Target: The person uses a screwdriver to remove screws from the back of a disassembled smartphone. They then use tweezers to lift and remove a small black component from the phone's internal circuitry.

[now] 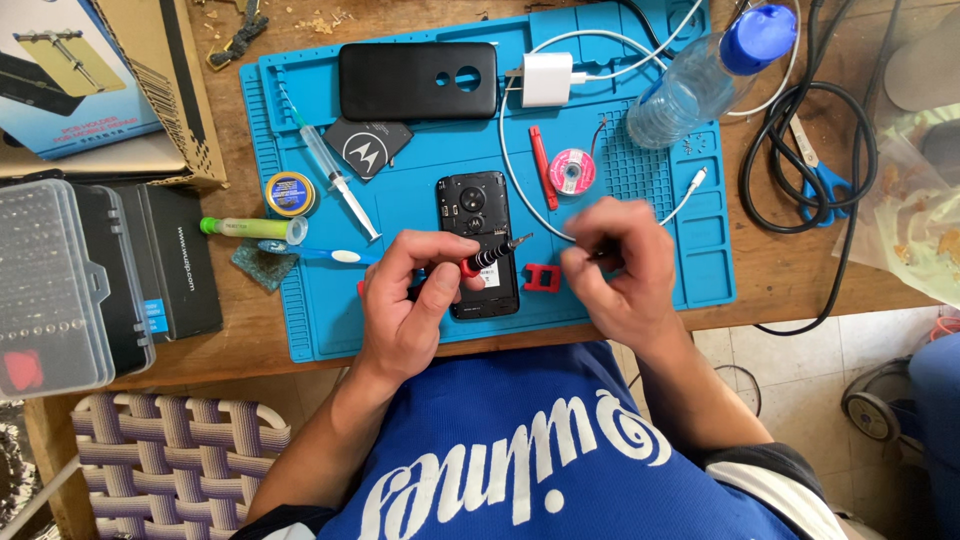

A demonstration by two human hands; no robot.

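- Head view, looking straight down on a wooden counter [760, 270] covered by a blue work mat [400, 320].
- Left hand [405, 300]: fingers curled closed round a small screwdriver [490, 257] with a red collar and black knurled shaft; the tip points right and slightly up.
- Screwdriver sits over the lower half of an opened black phone [477, 215], which lies back-up near the mat's front edge, between the two hands.
- Right hand [615, 270]: fingers bunched together just right of the phone, blurred; a thin dark piece shows at the fingertips, but whether it is gripped cannot be told.
- Small red block [542, 278] on the mat between phone and right hand.
- Behind the phone: red pry tool [541, 165], pink spool [572, 170], white cable [520, 190] running to a white charger [546, 79].
- Black back cover [418, 81] lies at the far edge of the mat; a dark flat battery [367, 148] lies just in front of it.
- Left part of mat: syringe [335, 178], round tin [291, 193], green-capped tube [250, 228], toothbrush [320, 254].
- Clear water bottle [690, 90] with blue cap lies tilted at the mat's far right corner.
- Off the mat: blue-handled scissors [815, 175] and coiled black cable [800, 130] at right; clear bit case [50, 290] at left.
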